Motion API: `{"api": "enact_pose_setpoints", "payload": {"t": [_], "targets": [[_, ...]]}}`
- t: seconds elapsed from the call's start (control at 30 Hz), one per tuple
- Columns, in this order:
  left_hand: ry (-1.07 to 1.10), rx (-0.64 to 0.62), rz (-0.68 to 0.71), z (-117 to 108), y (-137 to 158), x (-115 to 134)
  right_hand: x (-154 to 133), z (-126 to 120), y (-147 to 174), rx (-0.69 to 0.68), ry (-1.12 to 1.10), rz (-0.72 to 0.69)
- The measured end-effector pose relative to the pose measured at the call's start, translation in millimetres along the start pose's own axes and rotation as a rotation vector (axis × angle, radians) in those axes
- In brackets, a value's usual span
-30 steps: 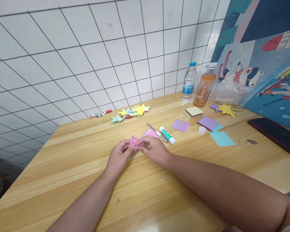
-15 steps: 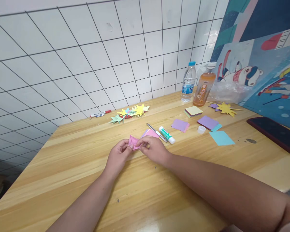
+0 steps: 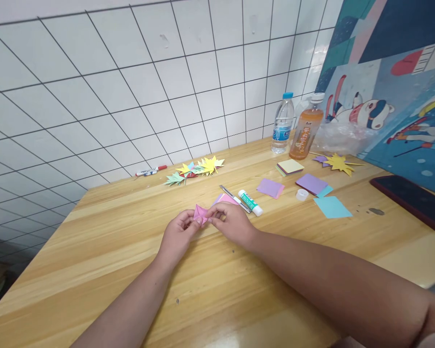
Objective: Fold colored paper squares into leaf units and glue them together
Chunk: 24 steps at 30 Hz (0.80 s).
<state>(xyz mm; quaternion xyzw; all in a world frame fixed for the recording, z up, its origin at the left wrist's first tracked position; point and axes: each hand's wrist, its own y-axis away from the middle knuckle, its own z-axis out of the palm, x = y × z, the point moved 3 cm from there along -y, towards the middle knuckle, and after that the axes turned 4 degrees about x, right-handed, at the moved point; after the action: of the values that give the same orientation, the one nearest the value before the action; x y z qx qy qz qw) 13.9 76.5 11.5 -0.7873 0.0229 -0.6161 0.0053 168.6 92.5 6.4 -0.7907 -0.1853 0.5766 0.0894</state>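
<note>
A small folded piece of pink paper (image 3: 200, 212) is held between my two hands, just above the table. My left hand (image 3: 181, 228) pinches its left and lower side with thumb and fingers. On the right side, my right hand (image 3: 232, 222) grips the paper's edge between thumb and forefinger. Part of the paper is hidden by my fingers. Behind my right hand lie pink and purple paper sheets (image 3: 229, 199), with a utility knife (image 3: 235, 198) across them. A green and white glue stick (image 3: 250, 203) lies beside the knife.
Folded paper leaves (image 3: 203, 168) and markers (image 3: 151, 170) lie near the wall. Rightward are a water bottle (image 3: 282, 123), an orange drink bottle (image 3: 306, 130), paper stacks (image 3: 290, 166), purple sheets (image 3: 270, 187), a blue sheet (image 3: 332, 207), a cap (image 3: 302, 195) and a dark phone (image 3: 413, 200).
The fingers have shifted slightly on the pink paper, and its folded flaps sit at a slightly different angle. Both hands keep hold of it; the other things have not moved.
</note>
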Motion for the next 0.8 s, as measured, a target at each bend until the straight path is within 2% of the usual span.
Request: {"api": "enact_pose_setpoints", "payload": {"t": [0.1, 0.3, 0.47, 0.6, 0.8], "targets": [[0.006, 0.012, -0.004, -0.2, 0.1, 1.2, 0.0, -0.6, 0.3, -0.002, -0.03, 0.029], [0.004, 0.025, -0.006, -1.5, -0.8, 0.0, -1.8, -2.7, 0.3, 0.015, -0.24, 0.13], [0.025, 0.033, 0.002, -1.5, -1.3, -0.6, 1.4, 1.7, -0.9, -0.014, -0.258, 0.151], [0.025, 0.033, 0.001, -0.2, -0.4, 0.8, 3.0, 4.3, 0.3, -0.041, -0.291, 0.106], [0.02, 0.027, -0.006, 0.7, 0.2, 2.6, 2.2, 1.1, 1.1, 0.009, -0.326, 0.161]]}}
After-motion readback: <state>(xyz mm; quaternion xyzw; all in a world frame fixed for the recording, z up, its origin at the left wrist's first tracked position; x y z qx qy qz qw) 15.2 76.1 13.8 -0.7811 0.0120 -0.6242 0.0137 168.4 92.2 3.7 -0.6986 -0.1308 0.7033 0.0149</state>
